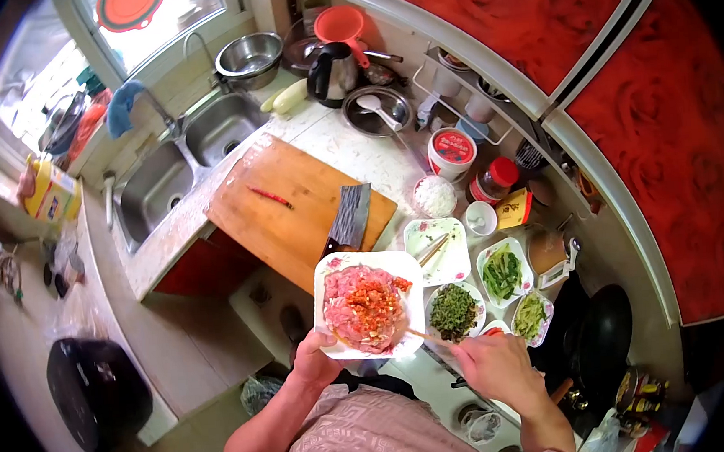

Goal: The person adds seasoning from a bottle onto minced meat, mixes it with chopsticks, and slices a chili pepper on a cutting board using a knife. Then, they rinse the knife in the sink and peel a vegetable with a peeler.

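Note:
A square white dish [328, 272] of minced meat [348, 287] topped with chopped red chili [376, 305] is held up near my body. My left hand [314, 361] grips its lower left edge, thumb on the rim. My right hand [499, 367] is closed around thin chopsticks [427, 336], whose tips reach the dish's right side. Behind the dish lies a wooden cutting board [291, 176] with a cleaver [351, 216] and one red chili [270, 197]. To the right of the dish is a bowl of chopped greens [453, 310].
A double sink [158, 190] is at the left. Along the right stand a dish with utensils [457, 263], bowls of green vegetables [501, 272], a red-lidded jar [493, 181] and a black wok [600, 331]. A kettle [333, 73] and steel bowls stand at the back.

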`<state>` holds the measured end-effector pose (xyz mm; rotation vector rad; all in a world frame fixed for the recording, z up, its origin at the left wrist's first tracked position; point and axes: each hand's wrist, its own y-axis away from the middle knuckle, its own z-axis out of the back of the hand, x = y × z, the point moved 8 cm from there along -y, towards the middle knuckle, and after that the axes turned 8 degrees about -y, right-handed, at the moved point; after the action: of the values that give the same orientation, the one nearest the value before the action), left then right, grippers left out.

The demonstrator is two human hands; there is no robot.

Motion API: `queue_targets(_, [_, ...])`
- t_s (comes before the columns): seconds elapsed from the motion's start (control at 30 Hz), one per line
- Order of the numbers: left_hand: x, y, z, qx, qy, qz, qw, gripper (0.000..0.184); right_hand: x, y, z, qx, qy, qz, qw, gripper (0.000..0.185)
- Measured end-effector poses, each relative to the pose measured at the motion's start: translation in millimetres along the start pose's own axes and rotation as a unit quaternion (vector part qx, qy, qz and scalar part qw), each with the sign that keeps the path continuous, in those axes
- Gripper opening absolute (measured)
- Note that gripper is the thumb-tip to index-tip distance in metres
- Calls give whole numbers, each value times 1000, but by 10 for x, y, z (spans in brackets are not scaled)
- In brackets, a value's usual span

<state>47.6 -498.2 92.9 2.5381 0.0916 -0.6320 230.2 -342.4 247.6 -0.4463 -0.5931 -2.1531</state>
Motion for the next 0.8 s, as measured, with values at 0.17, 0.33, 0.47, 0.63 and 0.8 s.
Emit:
queue_targets(0.17, [-341,-308,-19,55,-51,46,996,64,129,-352,-242,-16,-70,-18,997,33])
queue_targets(0.33, [-789,-466,105,71,-129,99,984,61,389,-512,-509,-83,-115,-33,989,33])
queue_targets(0.47, [-933,-561,115,105,-99,142,979,62,442,-495,-613,-120,-168,-62,976,25])
queue_targets(0.63, [-921,-622,-3,139,-96,141,975,60,401,-376,-492,-159,-210,-69,962,18])
queue_targets(0.8, [-729,-588,-100,153,-92,148,973,59,305,-284,-330,-170,-137,-9,976,17])
